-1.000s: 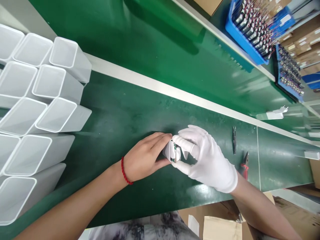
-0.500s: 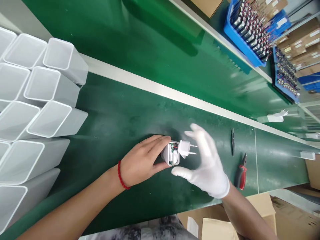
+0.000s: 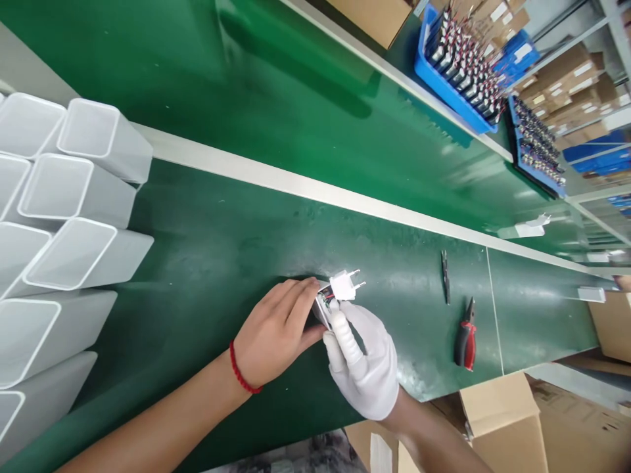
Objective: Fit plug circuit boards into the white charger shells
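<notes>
My left hand (image 3: 276,328), bare with a red cord bracelet, is wrapped round a white adapter housing (image 3: 322,318), open at its right end. A green circuit board and red and black wires show in that opening. A white plug head (image 3: 342,285) with two metal pins hangs at the mouth, its pins pointing right. My right hand (image 3: 365,364), in a white glove, is at the open end. Its index finger presses at the opening below the plug head and the thumb lies against the housing's lower edge. Those fingertips hide part of the inside.
Several white housings (image 3: 89,253) are stacked at the left. Tweezers (image 3: 445,277) and red-handled pliers (image 3: 466,335) lie to the right on the green bench (image 3: 211,243). Beyond a pale strip stand blue trays (image 3: 453,98) of parts. An open carton (image 3: 503,407) stands below the front edge.
My right hand has moved left from spread fingers beside the plug head to the housing's opening. The plug head has tilted, its pins now pointing slightly upward. The view has shifted a little right.
</notes>
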`<state>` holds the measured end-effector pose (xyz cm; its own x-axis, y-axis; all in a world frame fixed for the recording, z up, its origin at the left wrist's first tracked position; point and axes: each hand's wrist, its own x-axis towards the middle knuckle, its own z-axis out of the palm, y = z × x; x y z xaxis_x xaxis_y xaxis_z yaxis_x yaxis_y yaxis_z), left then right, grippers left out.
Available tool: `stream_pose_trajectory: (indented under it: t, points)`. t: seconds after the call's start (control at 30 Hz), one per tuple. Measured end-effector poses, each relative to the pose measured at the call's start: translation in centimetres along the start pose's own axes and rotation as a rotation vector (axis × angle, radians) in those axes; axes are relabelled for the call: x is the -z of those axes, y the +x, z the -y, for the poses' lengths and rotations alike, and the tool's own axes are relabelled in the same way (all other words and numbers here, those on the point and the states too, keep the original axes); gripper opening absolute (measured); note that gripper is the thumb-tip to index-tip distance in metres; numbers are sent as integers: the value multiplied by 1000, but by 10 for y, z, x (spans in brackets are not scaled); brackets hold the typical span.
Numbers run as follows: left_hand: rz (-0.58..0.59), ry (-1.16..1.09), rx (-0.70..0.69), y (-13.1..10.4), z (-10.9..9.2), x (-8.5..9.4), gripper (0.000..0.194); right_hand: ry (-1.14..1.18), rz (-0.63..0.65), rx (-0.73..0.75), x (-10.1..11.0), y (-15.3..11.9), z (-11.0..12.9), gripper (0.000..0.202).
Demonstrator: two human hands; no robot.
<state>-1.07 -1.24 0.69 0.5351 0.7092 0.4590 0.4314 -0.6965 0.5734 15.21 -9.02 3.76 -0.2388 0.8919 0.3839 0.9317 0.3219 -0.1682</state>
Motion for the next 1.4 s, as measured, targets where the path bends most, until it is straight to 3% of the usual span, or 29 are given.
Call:
stream_pose_trajectory:
  t: [0.27,0.47,0.6,0.7,0.8,0.9,1.13,1.4]
  points:
    - [65,3,-45,0,1,6,35,-18,22,91,-17,2,-5,79]
    - [65,9,-70,-2,1,9,35,-44,38,51,-21,5,-10,75]
    - [96,-39,-37,-2,4,10,43,-5,-12,100,-20,12,-17,72]
    - [26,-66,-18,-1,10,13,50,20,82,57,-19,23,-18,62]
    - [-116,-38,52,0,16,14,44,25,156,11,-17,35,-13,57]
    - [-187,21,127,1,20,14,35,27,130,-8,-12,42,-6,57]
    - [-157,55,102,1,19,13,28,48,55,-46,-8,45,-4,57]
    - [-112,98,70,2,22,15,28,67,-41,-186,-17,16,-20,56]
